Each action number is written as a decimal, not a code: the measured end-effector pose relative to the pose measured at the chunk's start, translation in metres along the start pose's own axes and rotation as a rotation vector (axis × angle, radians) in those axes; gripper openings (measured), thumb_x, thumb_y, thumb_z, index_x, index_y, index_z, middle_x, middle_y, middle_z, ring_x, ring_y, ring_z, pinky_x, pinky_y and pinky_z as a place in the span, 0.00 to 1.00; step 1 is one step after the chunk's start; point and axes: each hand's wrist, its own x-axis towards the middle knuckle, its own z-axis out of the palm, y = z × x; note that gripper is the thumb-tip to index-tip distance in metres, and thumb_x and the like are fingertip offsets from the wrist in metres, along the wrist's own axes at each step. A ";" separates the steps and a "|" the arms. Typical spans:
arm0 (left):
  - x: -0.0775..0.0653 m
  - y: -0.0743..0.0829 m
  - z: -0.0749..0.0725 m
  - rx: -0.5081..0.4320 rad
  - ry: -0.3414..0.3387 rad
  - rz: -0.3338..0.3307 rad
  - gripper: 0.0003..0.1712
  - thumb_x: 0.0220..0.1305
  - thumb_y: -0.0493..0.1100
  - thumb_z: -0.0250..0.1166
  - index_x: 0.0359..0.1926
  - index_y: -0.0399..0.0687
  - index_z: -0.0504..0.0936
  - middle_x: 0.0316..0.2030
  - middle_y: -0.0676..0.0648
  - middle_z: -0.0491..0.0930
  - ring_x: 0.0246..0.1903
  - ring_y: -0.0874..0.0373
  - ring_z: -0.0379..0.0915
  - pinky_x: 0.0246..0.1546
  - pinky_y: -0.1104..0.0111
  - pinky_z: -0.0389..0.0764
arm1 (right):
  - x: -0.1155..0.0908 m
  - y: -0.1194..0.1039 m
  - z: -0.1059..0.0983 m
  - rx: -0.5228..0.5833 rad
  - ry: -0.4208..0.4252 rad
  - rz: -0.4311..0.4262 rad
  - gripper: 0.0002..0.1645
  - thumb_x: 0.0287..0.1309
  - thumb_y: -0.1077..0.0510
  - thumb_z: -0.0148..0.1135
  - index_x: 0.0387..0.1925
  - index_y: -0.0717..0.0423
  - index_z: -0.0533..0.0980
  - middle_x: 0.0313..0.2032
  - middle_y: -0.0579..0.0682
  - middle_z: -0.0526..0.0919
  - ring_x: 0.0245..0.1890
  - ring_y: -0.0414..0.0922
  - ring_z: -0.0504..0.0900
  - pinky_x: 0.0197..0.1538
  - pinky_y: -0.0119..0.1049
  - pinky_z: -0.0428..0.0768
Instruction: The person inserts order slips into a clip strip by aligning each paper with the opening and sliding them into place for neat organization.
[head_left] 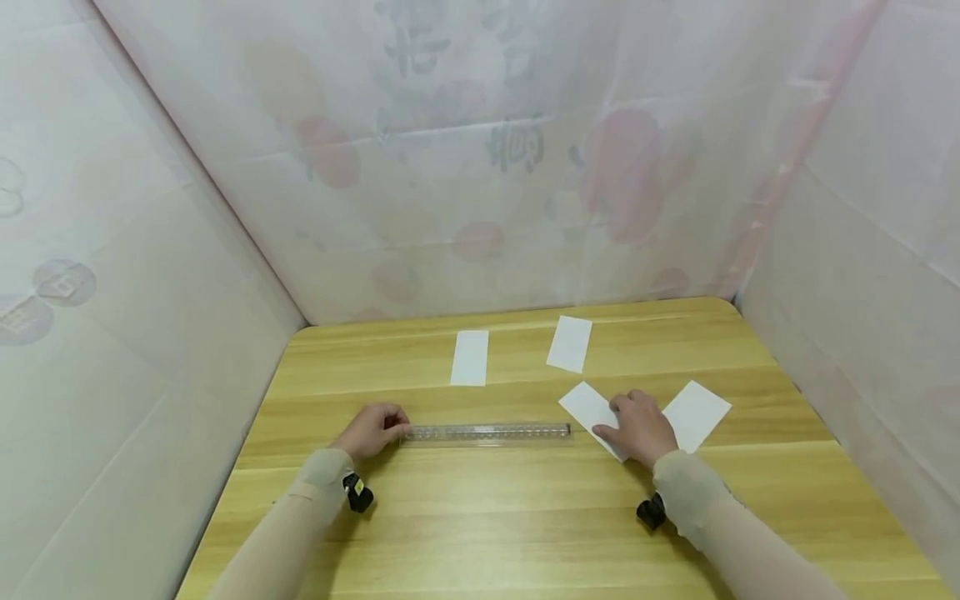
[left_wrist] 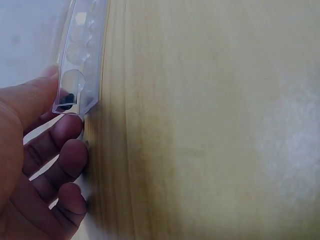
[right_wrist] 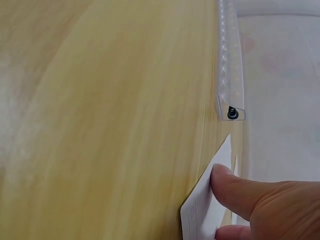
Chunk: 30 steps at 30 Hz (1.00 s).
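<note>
A long clear plastic tube [head_left: 487, 432] lies sideways on the wooden table, with a row of round see-through shapes along it and a dark plug at its end. My left hand [head_left: 372, 430] pinches its left end between thumb and forefinger; the other fingers curl below it in the left wrist view. To the right of the tube, my right hand [head_left: 639, 425] grips a white card [right_wrist: 205, 205], which is tilted in the right wrist view and carries faint printed marks. Part of this card is hidden under the hand. Another white card [head_left: 696, 415] lies just right of that hand.
Two more white cards, one at back centre [head_left: 470, 358] and one farther right [head_left: 570, 343], lie apart near the table's far edge. Pale printed sheets [head_left: 465, 167] hang as walls behind the table [head_left: 465, 533] and on both sides.
</note>
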 end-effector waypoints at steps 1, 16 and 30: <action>0.000 0.000 0.001 0.001 -0.001 -0.005 0.04 0.65 0.45 0.65 0.32 0.54 0.82 0.26 0.57 0.76 0.26 0.61 0.69 0.29 0.68 0.72 | -0.001 0.000 0.000 -0.003 0.003 -0.002 0.36 0.51 0.42 0.71 0.50 0.67 0.77 0.46 0.64 0.76 0.46 0.61 0.73 0.45 0.57 0.74; 0.000 -0.003 0.005 -0.030 0.014 -0.013 0.05 0.65 0.46 0.64 0.32 0.53 0.81 0.24 0.55 0.75 0.24 0.61 0.68 0.27 0.68 0.72 | -0.008 -0.002 0.009 -0.023 0.085 -0.036 0.27 0.56 0.45 0.68 0.49 0.62 0.79 0.43 0.61 0.77 0.43 0.58 0.75 0.40 0.55 0.75; 0.001 -0.005 0.008 -0.022 0.026 -0.008 0.04 0.65 0.44 0.64 0.32 0.55 0.81 0.25 0.56 0.76 0.24 0.60 0.69 0.27 0.67 0.73 | -0.012 -0.009 0.009 0.081 0.184 -0.054 0.28 0.56 0.53 0.69 0.55 0.61 0.73 0.47 0.62 0.79 0.43 0.59 0.79 0.40 0.56 0.76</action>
